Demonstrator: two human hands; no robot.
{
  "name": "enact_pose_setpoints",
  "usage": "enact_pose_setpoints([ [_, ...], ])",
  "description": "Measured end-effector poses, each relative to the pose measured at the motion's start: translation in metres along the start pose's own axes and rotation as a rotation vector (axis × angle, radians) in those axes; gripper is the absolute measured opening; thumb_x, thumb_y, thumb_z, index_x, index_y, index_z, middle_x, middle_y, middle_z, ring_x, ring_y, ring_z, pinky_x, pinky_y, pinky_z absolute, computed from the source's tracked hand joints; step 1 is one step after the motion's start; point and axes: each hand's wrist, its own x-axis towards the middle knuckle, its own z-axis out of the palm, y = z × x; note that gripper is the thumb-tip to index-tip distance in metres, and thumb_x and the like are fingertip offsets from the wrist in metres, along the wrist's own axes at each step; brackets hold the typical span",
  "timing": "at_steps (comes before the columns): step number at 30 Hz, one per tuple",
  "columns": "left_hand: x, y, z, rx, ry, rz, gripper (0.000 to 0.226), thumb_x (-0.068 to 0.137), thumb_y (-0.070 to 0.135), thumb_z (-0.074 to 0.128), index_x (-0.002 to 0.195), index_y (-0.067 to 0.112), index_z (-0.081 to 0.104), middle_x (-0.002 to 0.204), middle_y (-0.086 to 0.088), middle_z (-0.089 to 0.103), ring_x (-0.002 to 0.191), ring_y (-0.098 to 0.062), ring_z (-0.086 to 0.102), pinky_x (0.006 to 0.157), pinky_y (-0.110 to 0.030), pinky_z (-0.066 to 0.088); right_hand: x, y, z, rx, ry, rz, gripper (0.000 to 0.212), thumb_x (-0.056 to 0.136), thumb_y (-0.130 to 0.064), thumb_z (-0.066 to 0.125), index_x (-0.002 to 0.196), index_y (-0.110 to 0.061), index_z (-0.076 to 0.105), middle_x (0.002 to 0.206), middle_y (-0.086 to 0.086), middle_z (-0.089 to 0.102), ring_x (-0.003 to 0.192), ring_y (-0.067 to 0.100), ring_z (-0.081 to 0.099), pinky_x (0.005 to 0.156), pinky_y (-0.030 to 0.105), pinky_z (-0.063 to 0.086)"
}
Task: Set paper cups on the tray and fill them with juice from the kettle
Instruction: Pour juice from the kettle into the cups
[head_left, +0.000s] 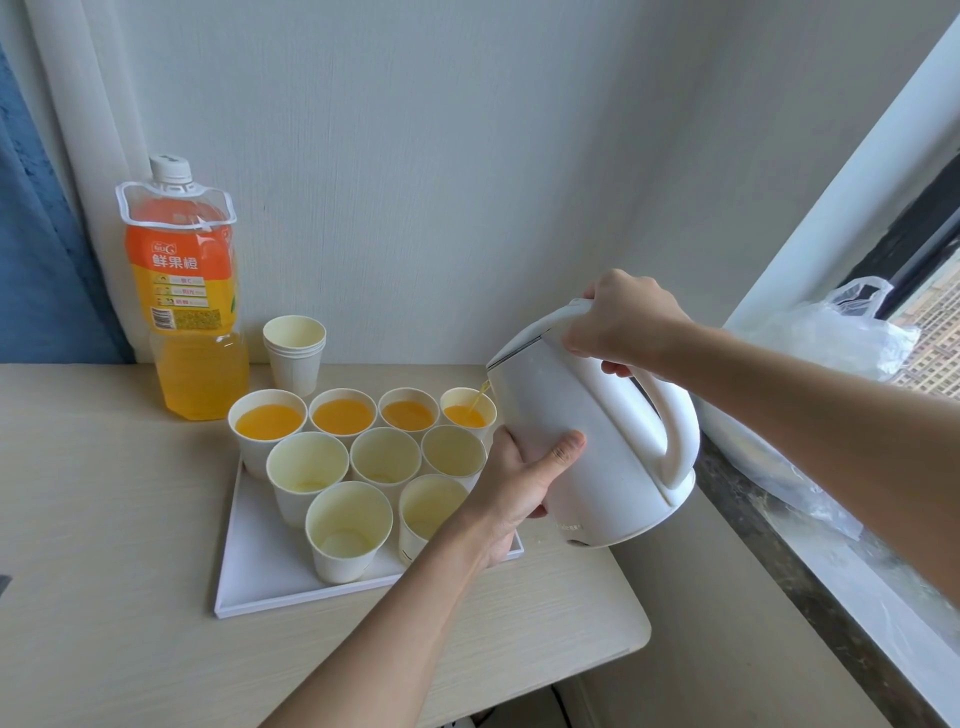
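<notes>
Right hand (623, 322): fingers curled tight round the top of the handle (675, 415), thumb side hidden behind the knuckles.

Left hand (519, 478): thumb (563, 449) laid flat across the lower body, remaining fingers wrapped round the far side and mostly out of sight; the palm cups the body from the left.

Kettle (571, 405): white, held off the table between both hands, tipped spout-down toward the left, above the tray's right edge.

Juice stream (483, 389): thin, orange, running from the spout into the back-right cup (467, 413).

Cups on tray: nine, upright, close-packed. Back row of four holds orange juice (269, 421); middle row of three (385, 457) and front row of two (348, 525) show pale insides.

Tray (260, 571): white, rectangular, flat on the table (104, 519).

Spare cups (294, 353): one nested stack, behind the tray, just beside the bottle.

Juice bottle (187, 291): large, orange label, white cap, partly full, against the wall.

Plastic bag (831, 338): clear, crumpled, on the window sill (779, 545).
</notes>
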Motion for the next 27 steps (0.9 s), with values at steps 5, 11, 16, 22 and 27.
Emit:
enact_pose_setpoints([
  [5,0.001,0.000,0.000,0.009,-0.001,-0.002,0.082,0.069,0.057,0.082,0.135,0.022,0.049,0.127,0.003,0.072,0.113,-0.019,0.072,0.077,-0.038,0.058,0.000,-0.001,0.000,-0.013,0.000,-0.002,0.027,0.076,-0.013,0.053,0.097,-0.005,0.069,0.068,0.012,0.069,0.048,0.024,0.064,0.058,0.035,0.062],
  [11,0.001,-0.001,0.000,0.014,-0.001,-0.005,0.085,0.066,0.060,0.082,0.135,0.023,0.049,0.126,0.004,0.072,0.113,-0.019,0.071,0.085,-0.044,0.059,0.000,-0.002,0.001,-0.026,0.004,-0.006,0.026,0.076,-0.013,0.053,0.095,-0.005,0.070,0.064,0.010,0.067,0.045,0.023,0.061,0.057,0.032,0.060],
  [16,-0.001,0.000,0.001,0.025,0.004,-0.007,0.087,0.063,0.062,0.082,0.134,0.024,0.049,0.126,0.005,0.072,0.114,-0.019,0.071,0.085,-0.043,0.057,0.000,-0.004,0.001,-0.024,0.009,-0.003,0.025,0.076,-0.014,0.053,0.092,-0.007,0.071,0.060,0.008,0.064,0.044,0.022,0.061,0.056,0.030,0.059],
  [22,-0.001,0.004,0.000,0.038,0.003,-0.016,0.071,0.079,0.049,0.085,0.134,0.022,0.048,0.127,0.004,0.072,0.107,-0.013,0.071,0.073,-0.031,0.056,-0.003,-0.002,0.001,-0.007,0.026,0.011,0.025,0.079,-0.016,0.053,0.097,-0.008,0.069,0.064,0.007,0.064,0.045,0.022,0.061,0.060,0.031,0.060],
  [27,-0.001,0.012,-0.003,0.091,-0.008,0.023,0.050,0.092,0.031,0.078,0.131,0.020,0.049,0.120,0.006,0.071,0.091,0.001,0.071,0.060,-0.016,0.054,-0.007,0.009,0.000,0.062,0.062,0.036,0.022,0.076,-0.014,0.054,0.091,-0.006,0.066,0.062,0.008,0.065,0.046,0.024,0.063,0.053,0.029,0.057],
])
